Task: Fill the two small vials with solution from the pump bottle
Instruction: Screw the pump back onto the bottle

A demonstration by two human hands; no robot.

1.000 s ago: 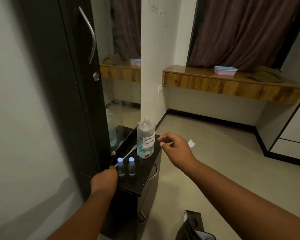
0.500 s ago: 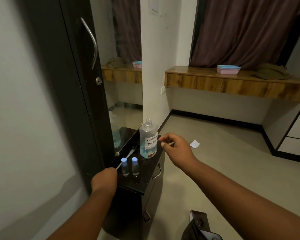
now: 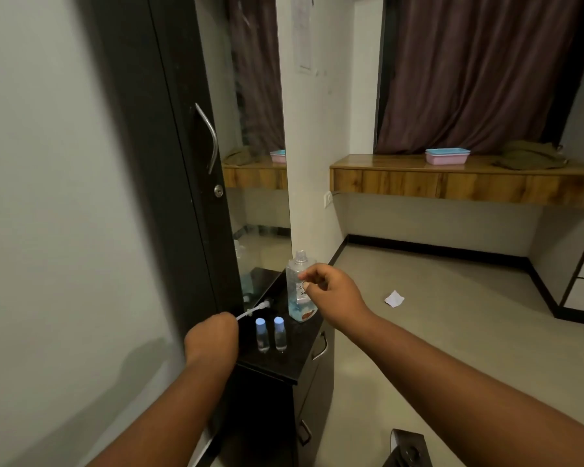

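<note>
- Hands, two. Left hand (image 3: pixel 213 335): curled shut at the 9 o'clock edge of the worktop, knuckles up; the white pump tube runs out from under it, though the fingers are hidden, so whether it grips the tube cannot be told. Right hand (image 3: pixel 331 291): fingers loosely bent, thumb and forefinger close together, holding nothing, directly in front of the pump bottle's label.
- Worktop (image 3: pixel 277 365), one: glossy black cabinet top, with drawers below.
- Pump tube (image 3: pixel 253 310), one: white, lying slantwise from the left hand toward 1 o'clock, its far end near the mirror base.
- Small vials (image 3: pixel 270 333), two: clear, blue-capped, upright, side by side at the worktop's centre, just to the 3 o'clock side of the left hand, untouched.
- Pump bottle (image 3: pixel 299 291), one: clear, upright, neck open with no pump on it, blue liquid in the lower part, at 1 o'clock from the vials.
- Paper scrap (image 3: pixel 394 298), one: white, on the floor at 3 o'clock.
- Trays (image 3: pixel 447 156), two stacked: blue over pink, on the wooden shelf at 1 o'clock.
- Change: a second ago the right hand hung apart from the bottle at its 3 o'clock side; it now overlaps the bottle. Left hand, vials and bottle are unmoved.
</note>
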